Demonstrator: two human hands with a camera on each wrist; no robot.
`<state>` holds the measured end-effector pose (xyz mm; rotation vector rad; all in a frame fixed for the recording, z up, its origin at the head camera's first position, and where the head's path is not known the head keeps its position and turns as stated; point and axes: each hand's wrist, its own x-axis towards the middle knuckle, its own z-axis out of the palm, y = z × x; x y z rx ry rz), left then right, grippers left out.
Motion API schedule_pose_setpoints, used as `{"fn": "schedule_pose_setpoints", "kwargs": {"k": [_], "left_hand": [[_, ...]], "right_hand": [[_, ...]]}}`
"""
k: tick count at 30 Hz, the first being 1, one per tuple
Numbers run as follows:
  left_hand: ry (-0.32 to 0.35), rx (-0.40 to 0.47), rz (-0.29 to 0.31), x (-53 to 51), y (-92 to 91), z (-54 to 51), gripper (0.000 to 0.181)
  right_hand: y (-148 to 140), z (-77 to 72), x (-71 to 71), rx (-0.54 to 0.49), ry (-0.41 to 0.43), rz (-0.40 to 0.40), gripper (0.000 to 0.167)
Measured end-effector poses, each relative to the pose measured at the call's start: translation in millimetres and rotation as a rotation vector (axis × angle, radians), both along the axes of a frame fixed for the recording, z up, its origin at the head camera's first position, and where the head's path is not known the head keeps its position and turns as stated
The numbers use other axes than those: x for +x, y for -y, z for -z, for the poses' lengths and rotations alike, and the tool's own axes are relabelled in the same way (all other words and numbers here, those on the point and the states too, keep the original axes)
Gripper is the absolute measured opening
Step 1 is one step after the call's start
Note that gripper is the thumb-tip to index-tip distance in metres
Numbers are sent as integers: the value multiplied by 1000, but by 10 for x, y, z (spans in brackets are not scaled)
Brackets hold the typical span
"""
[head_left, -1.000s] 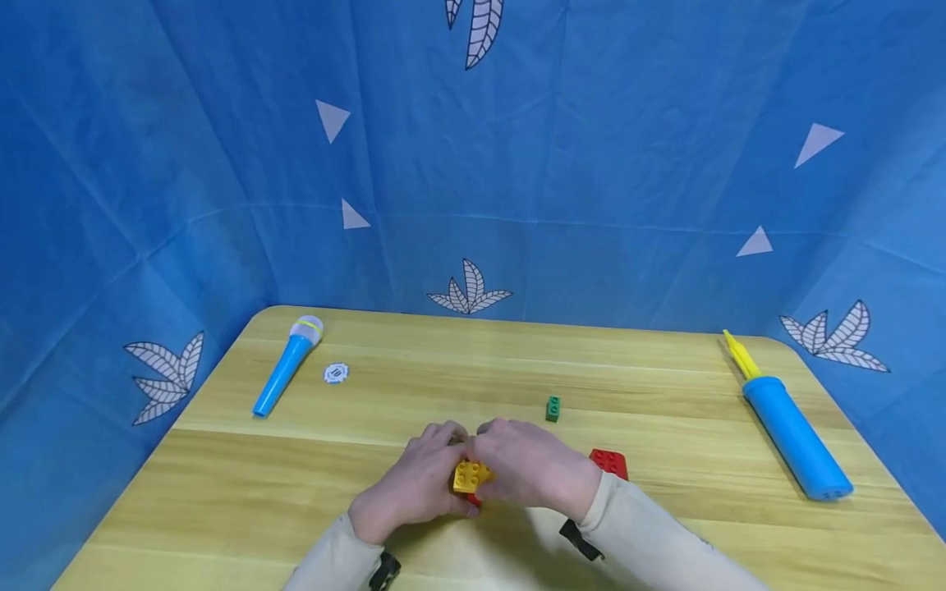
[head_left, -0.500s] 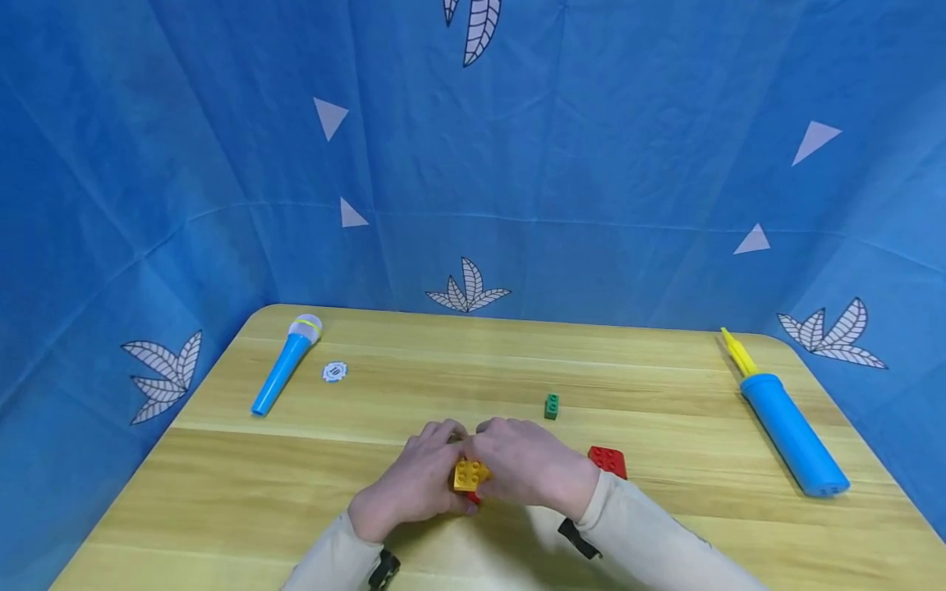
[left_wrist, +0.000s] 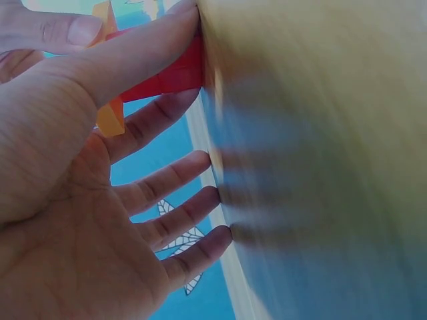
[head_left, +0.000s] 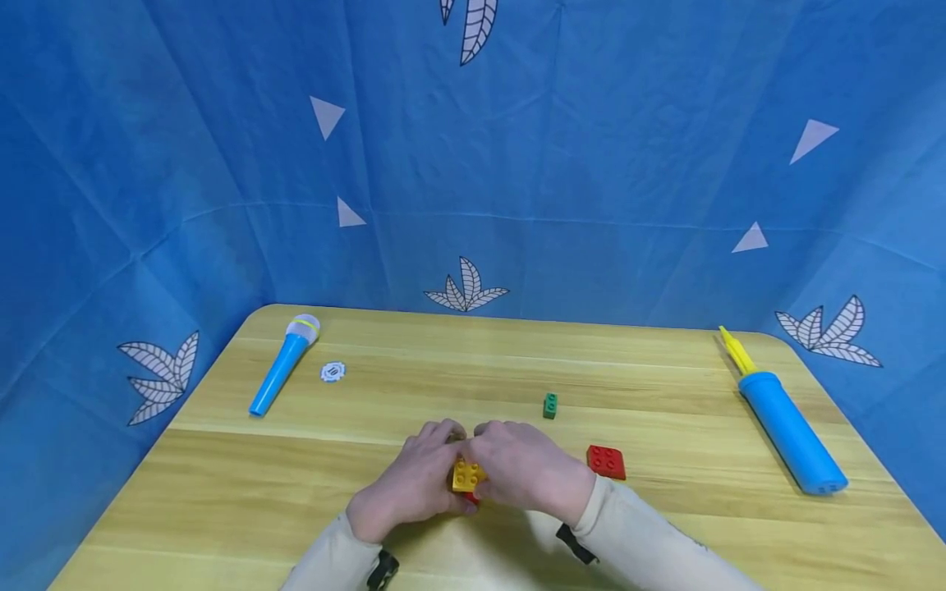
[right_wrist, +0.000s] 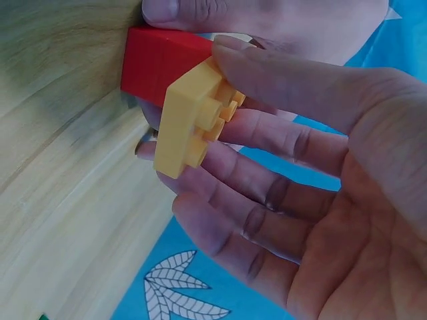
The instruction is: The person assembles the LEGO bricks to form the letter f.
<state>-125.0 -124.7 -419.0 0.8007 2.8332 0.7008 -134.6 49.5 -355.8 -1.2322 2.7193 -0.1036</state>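
Near the front middle of the table, both hands meet over stacked toy building bricks. My left hand (head_left: pixel 414 483) pinches a red brick (left_wrist: pixel 167 77) between thumb and forefinger, low against the tabletop; its other fingers are spread, fingertips at the table. A yellow brick (right_wrist: pixel 177 123) with studs sits on the red brick (right_wrist: pixel 148 63), jutting out past its side. My right hand (head_left: pixel 526 469) holds the yellow brick by an edge, thumb on the studded side, remaining fingers loosely bent beneath. In the head view the fingers hide most of the red brick under the yellow brick (head_left: pixel 466 476).
A flat red brick (head_left: pixel 606 462) lies right of the right hand, a small green brick (head_left: pixel 550 405) beyond it. Farther out are a blue toy microphone (head_left: pixel 281 369), a poker chip (head_left: pixel 332 372) and a blue-and-yellow hand pump (head_left: pixel 791 431). Blue cloth (head_left: pixel 628 164) surrounds the table.
Both hands keep almost the same hold on the bricks. The right wrist has drawn very slightly left, showing more of the flat red brick. The head view has shifted a little.
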Motion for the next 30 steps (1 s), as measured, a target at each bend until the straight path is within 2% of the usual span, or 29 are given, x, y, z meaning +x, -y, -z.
{"fn": "schedule_pose_setpoints", "kwargs": {"k": [8,13,24,27,30], "left_hand": [[-12,-2,5,-2,1,-8,55],[-6,-11,2,-2,-4,-19,56],[-11,5,9,10,-2,-22,54],[-13,-2,9,6,0,-19,56],[-18,-18,14,-3,-6,-5,59]], "right_hand": [[11,5,17,33,-37,-5,34],[7,10,17,25,-26,17,35],[-8,45,57,7,-87,11,28],[-16,40,46,7,-79,12,29],[-69,8,2,-21,-31,24,34]]}}
